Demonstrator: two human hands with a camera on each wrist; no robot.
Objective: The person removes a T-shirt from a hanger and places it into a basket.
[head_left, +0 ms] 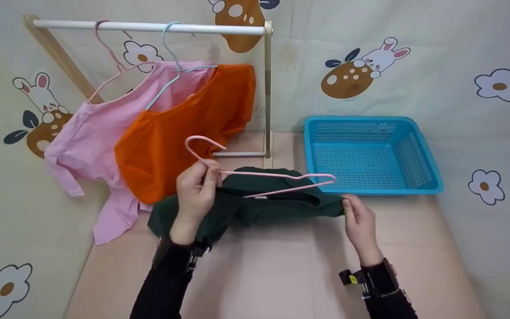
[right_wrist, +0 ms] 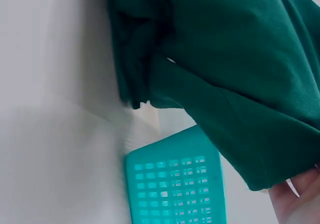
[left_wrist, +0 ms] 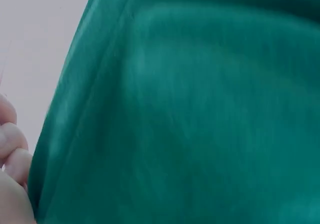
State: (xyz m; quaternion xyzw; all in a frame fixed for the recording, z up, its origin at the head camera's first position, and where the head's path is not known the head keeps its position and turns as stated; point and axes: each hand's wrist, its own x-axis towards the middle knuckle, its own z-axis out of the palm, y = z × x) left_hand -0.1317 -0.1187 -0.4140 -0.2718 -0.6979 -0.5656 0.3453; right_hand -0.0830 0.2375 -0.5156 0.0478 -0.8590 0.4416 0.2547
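My left hand (head_left: 195, 190) grips a pink hanger (head_left: 272, 174) just below its hook, in the middle of the head view. The hanger's far arm lies over the neck opening of a dark green shirt (head_left: 277, 213). At the right, my right hand (head_left: 362, 221) pinches the shirt's sleeve end and holds it out sideways. Green cloth (left_wrist: 190, 119) fills most of the left wrist view, with left-hand fingers at its edge. In the right wrist view the shirt (right_wrist: 240, 79) hangs in folds from the right fingers (right_wrist: 300, 199). The hanger's near arm is hidden behind the hand and cloth.
A rack with a white rail (head_left: 148, 26) stands at the back left. On it hang a pink shirt (head_left: 100, 128) and an orange shirt (head_left: 184, 128), close beside the left hand. A blue basket (head_left: 374, 191) sits behind the right hand on the pale table (head_left: 272, 274).
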